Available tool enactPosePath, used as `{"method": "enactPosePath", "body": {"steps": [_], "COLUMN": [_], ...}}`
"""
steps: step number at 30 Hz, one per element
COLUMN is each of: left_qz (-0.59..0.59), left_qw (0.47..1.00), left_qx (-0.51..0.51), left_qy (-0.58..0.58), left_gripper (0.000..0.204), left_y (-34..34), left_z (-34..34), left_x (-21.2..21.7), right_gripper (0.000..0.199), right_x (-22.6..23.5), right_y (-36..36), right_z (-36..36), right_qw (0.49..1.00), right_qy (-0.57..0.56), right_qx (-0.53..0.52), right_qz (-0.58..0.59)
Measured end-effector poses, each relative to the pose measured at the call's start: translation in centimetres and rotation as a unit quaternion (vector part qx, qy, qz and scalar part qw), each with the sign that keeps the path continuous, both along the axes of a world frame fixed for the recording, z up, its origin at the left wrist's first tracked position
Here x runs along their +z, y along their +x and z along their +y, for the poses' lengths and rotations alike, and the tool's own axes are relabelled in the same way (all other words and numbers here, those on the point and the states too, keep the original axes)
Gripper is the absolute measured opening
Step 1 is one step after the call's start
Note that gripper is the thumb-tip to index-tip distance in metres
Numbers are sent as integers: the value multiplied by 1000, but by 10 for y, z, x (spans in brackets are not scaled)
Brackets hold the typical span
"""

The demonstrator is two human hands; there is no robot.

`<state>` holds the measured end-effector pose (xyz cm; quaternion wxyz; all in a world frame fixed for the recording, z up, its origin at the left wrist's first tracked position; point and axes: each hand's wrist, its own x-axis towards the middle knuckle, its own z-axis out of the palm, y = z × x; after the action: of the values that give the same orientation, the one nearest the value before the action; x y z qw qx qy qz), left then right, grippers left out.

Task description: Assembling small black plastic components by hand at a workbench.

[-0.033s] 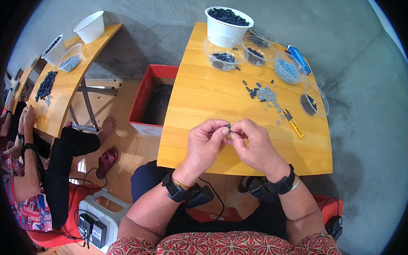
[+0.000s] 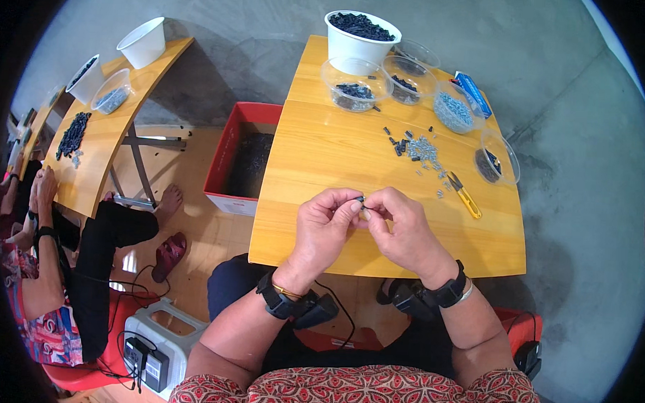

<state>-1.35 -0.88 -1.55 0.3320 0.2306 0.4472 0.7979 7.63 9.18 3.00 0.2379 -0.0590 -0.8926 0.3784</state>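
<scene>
Left hand (image 2: 325,219): centre of the frame; thumb and bent fingers drawn together, pinching a small dark piece (image 2: 362,201) at the fingertips.
Right hand (image 2: 401,229): just right of the left; thumb and forefinger nearly closed, tips pinching the same piece.
Small dark piece: frame centre, between the two hands, above the near part of the surface (image 2: 303,151); mostly covered by fingers, so its exact form cannot be told.
Loose pile (image 2: 425,150): right of upper centre; black pieces at its left, grey ones at its right, lying scattered.
Yellow-handled snips (image 2: 469,201): right of centre, below the pile; blades toward the upper left.
White tub (image 2: 356,55): top centre, heaped with black pieces.
Clear bowls (image 2: 456,127): upper right, grouped beside the tub, with dark or pale blue-grey pieces; one stands apart, farther right.
Blue box (image 2: 474,94): upper right, behind the bowl of pale pieces.
Red box (image 2: 223,152): left of centre, on the floor beside the surface.
Co-worker's hands (image 2: 44,185): far left, at the edge of another surface (image 2: 100,151).
</scene>
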Motion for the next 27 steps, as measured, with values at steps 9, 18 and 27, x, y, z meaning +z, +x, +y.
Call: {"method": "enactPosePath", "body": {"steps": [9,18,27], "left_qz": [-42,-48,-3], "left_qw": [998,995,997], "left_qx": [-25,-64,-54], "left_qy": [49,61,48], "left_gripper": [11,13,13], "left_y": [2,1,1], "left_z": [-1,-1,-1], "left_x": [4,-4,-5], "right_gripper": [5,3,4], "right_x": [-7,4,0], "right_y": [7,14,12], "right_z": [1,20,25], "right_qw": [967,929,914], "right_qy": [-252,-368,-398], "right_qx": [-21,40,75], "right_qz": [9,10,11]}}
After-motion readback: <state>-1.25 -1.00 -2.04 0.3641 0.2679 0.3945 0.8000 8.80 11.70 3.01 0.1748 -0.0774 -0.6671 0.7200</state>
